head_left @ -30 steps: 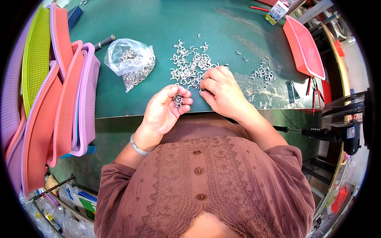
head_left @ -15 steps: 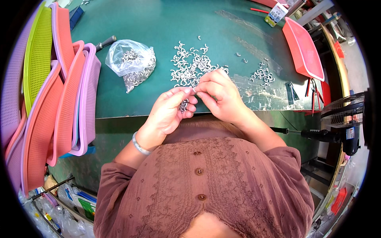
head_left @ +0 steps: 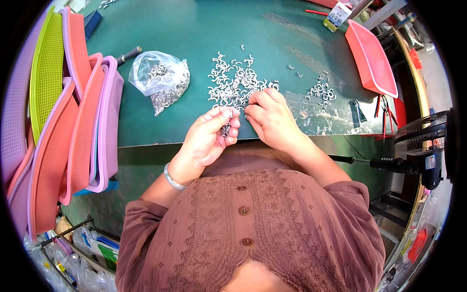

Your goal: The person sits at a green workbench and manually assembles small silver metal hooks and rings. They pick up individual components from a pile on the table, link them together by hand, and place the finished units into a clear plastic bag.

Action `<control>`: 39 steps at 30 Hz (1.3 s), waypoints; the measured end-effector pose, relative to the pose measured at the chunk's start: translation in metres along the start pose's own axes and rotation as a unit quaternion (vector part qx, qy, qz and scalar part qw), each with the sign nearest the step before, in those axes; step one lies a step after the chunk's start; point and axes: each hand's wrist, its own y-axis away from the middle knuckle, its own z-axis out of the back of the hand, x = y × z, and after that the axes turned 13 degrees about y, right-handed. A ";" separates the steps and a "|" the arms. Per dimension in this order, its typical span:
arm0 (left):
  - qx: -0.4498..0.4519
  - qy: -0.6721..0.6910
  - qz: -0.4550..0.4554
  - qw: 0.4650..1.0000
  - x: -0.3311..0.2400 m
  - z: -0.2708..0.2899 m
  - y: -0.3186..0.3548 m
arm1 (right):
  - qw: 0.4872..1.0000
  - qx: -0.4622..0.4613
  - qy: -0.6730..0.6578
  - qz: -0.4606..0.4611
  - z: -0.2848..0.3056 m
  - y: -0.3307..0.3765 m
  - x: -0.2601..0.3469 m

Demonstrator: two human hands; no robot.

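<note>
Small curved silver metal pieces point(head_left: 225, 130) are clamped in the left hand point(head_left: 200, 140); whether one is pinched by the right hand point(head_left: 273, 119) cannot be told. Spillage could be caused by loosened fingers point(head_left: 234, 122). A further heap point(head_left: 247, 82) is spread on the scuffed green surface point(head_left: 194, 29), between multicoloured perforated plastic baskets point(head_left: 51, 165) and a black fan point(head_left: 422, 137).

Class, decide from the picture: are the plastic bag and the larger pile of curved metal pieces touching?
Apart. The head view shows a strip of green tabletop between the plastic bag and larger pile.
</note>
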 end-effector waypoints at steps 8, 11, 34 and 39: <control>0.002 0.024 -0.018 1.000 -0.003 0.005 0.000 | 0.998 -0.009 -0.062 -0.033 -0.001 -0.004 -0.005; 0.015 0.024 -0.022 0.999 -0.003 0.010 -0.002 | 0.998 -0.020 -0.059 -0.026 0.000 -0.005 -0.004; -0.057 -0.039 -0.054 0.996 -0.003 -0.003 0.001 | 0.992 -0.015 -0.078 -0.099 -0.009 -0.015 0.006; -0.024 -0.033 -0.060 0.997 0.001 0.007 -0.008 | 0.968 0.013 -0.214 -0.131 -0.001 -0.019 0.008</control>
